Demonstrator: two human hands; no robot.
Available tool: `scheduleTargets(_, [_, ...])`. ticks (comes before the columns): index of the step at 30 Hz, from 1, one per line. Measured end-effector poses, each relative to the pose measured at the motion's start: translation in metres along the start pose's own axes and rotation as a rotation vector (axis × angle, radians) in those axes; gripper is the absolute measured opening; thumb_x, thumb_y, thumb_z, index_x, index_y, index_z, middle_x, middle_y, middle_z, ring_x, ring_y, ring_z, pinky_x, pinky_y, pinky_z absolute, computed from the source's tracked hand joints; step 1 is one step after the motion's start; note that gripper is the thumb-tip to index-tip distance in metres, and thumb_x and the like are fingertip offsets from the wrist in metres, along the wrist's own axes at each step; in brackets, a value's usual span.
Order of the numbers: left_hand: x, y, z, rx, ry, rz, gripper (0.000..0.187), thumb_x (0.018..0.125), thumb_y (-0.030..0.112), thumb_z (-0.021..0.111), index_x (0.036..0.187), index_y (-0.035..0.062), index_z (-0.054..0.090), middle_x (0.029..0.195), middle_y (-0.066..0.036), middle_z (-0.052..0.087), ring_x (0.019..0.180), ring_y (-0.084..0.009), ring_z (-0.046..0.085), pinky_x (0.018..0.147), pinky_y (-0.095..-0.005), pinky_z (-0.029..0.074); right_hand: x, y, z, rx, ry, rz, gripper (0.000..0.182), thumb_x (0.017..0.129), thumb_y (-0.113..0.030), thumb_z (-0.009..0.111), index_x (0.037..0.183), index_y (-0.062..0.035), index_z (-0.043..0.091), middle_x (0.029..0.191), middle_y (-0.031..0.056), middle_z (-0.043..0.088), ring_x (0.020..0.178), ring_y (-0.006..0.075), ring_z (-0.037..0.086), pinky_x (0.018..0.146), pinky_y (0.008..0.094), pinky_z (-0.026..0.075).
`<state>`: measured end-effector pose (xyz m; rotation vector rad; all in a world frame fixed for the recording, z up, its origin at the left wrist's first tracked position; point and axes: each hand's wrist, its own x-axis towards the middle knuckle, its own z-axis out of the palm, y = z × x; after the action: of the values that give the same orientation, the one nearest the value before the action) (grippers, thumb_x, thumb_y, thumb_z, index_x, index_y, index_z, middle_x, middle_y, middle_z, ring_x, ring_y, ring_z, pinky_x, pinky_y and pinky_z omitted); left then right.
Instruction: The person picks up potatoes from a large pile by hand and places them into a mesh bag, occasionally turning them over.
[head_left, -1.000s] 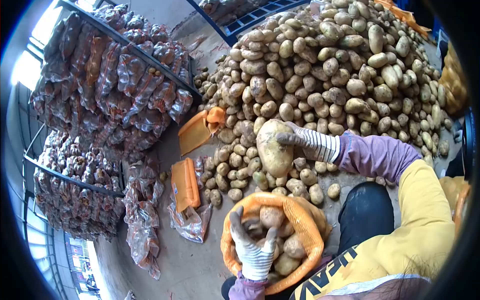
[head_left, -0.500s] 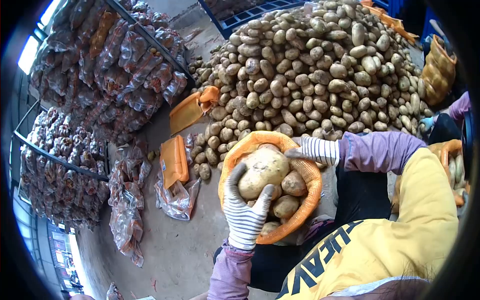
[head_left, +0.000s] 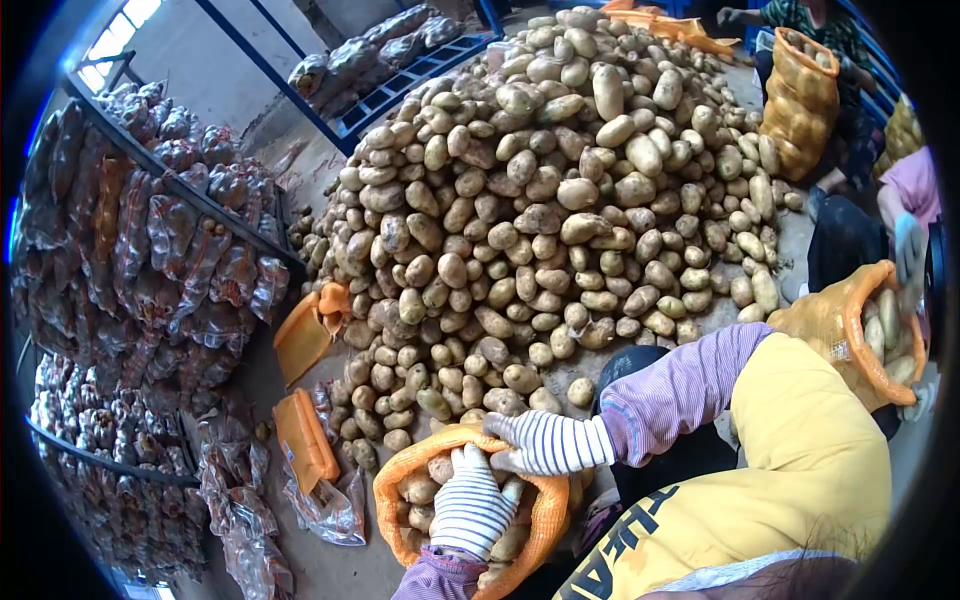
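An orange mesh bag (head_left: pixel 392 478) partly filled with potatoes (head_left: pixel 418 490) stands on the floor in front of me. My left hand (head_left: pixel 470 508), in a striped work glove, lies palm down inside the bag's mouth with its fingers spread over the potatoes. My right hand (head_left: pixel 545 442), also gloved, is at the bag's far rim with its fingers curled on the mesh edge. A purple sleeve and a yellow vest cover my right arm. What is under my left palm is hidden.
A big heap of loose potatoes (head_left: pixel 540 210) fills the floor ahead. Metal racks (head_left: pixel 190 260) stacked with filled net bags stand at the left. Flat orange bags (head_left: pixel 305 440) lie beside them. At the right, another person's hand (head_left: pixel 908 245) works over a second orange bag (head_left: pixel 850 330).
My right hand carried a large potato from the heap to the bag, and my left hand took it. Now the left hand is pushed down into the bag and the big potato is out of sight.
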<state>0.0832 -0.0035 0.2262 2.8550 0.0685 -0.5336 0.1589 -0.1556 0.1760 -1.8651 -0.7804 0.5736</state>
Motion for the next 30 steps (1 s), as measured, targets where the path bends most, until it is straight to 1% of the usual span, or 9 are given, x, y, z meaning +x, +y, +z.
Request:
scheduleTargets(8, [-0.004,0.014,0.011,-0.164,0.181,-0.011,0.081,0.081,0.032,0.074,0.142,-0.0032,0.033,0.124,-0.027,0.057,0.097,-0.0388,0.066,0.08,-0.0427,0.054,0.035,0.019,-0.086,0.047,-0.429,-0.201,0.044,0.095,-0.042,0.058,0.122,-0.008,0.053,0.097,0.0228,0.066,0.09,0.0389,0.067,0.078,0.0437,0.053])
scheduleTargets(11, [0.0,0.013,0.018,-0.149,0.292,0.041,0.078,0.082,0.031,0.073,0.142,-0.0024,0.035,0.122,-0.026,0.058,0.096,-0.0385,0.066,0.08,-0.0427,0.054,0.089,0.144,-0.161,-0.445,0.22,-0.315,0.053,0.082,-0.031,0.072,0.127,-0.0063,0.057,0.119,0.0192,0.062,0.111,0.0358,0.06,0.096,0.0444,0.049])
scheduleTargets(13, [0.001,0.013,0.019,-0.151,0.322,0.046,0.076,0.083,0.031,0.072,0.142,-0.0019,0.036,0.121,-0.026,0.058,0.095,-0.0383,0.066,0.08,-0.0428,0.054,0.101,0.233,-0.222,-0.855,0.499,-0.034,0.068,0.074,-0.03,0.076,0.133,-0.0078,0.051,0.14,0.0242,0.042,0.127,0.0415,0.045,0.107,0.0499,0.039])
scheduleTargets(19, [-0.003,0.007,0.023,-0.143,0.38,0.018,0.07,0.086,0.029,0.07,0.142,-0.0002,0.04,0.117,-0.024,0.06,0.092,-0.0377,0.066,0.081,-0.0428,0.052,0.139,0.302,-0.319,-1.107,0.545,0.511,0.08,0.069,-0.035,0.083,0.137,-0.0113,0.048,0.143,0.0096,0.046,0.13,0.0319,0.044,0.108,0.044,0.041])
scheduleTargets(21, [-0.008,0.004,0.027,-0.149,0.388,0.014,0.068,0.087,0.029,0.069,0.142,0.0003,0.041,0.116,-0.024,0.061,0.091,-0.0375,0.066,0.081,-0.0428,0.052,0.143,0.288,-0.32,-1.076,0.565,0.525,0.082,0.065,-0.036,0.085,0.134,-0.0092,0.051,0.137,0.0159,0.051,0.127,0.0351,0.047,0.105,0.0415,0.044])
scheduleTargets(26, [-0.023,0.001,0.01,-0.31,0.391,0.032,0.066,0.088,0.023,0.068,0.144,-0.0012,0.042,0.129,-0.021,0.059,0.106,-0.0332,0.063,0.092,-0.04,0.051,0.115,0.275,-0.31,-0.53,0.795,0.395,0.101,0.061,-0.055,0.086,0.134,0.002,0.047,0.124,0.0238,0.059,0.115,0.037,0.06,0.099,0.0435,0.05])
scheduleTargets(28, [-0.029,-0.011,0.011,-0.296,0.473,0.121,0.069,0.086,0.021,0.07,0.144,-0.0027,0.041,0.132,-0.022,0.059,0.106,-0.0366,0.064,0.093,-0.0408,0.052,0.114,0.283,-0.292,0.306,0.69,0.071,0.093,0.066,-0.062,0.082,0.13,-0.0007,0.052,0.123,0.0162,0.061,0.112,0.026,0.061,0.093,0.0409,0.052])
scheduleTargets(29, [-0.042,-0.014,0.011,-0.506,0.279,-0.137,0.074,0.084,0.02,0.071,0.146,-0.003,0.038,0.134,-0.023,0.056,0.113,-0.0391,0.06,0.097,-0.0416,0.05,0.084,0.185,-0.244,0.745,0.494,0.041,0.084,0.074,-0.059,0.078,0.134,-0.0065,0.051,0.123,0.0121,0.061,0.112,0.0251,0.061,0.091,0.0422,0.054])
scheduleTargets(30, [-0.05,-0.022,0.016,-0.659,0.358,-0.036,0.082,0.084,0.019,0.073,0.15,0.0014,0.027,0.143,-0.021,0.045,0.114,-0.0329,0.059,0.094,-0.0393,0.051,0.071,0.147,-0.215,0.937,0.362,0.092,0.076,0.081,-0.057,0.073,0.137,-0.0122,0.05,0.125,0.0093,0.061,0.114,0.025,0.062,0.091,0.0424,0.055])
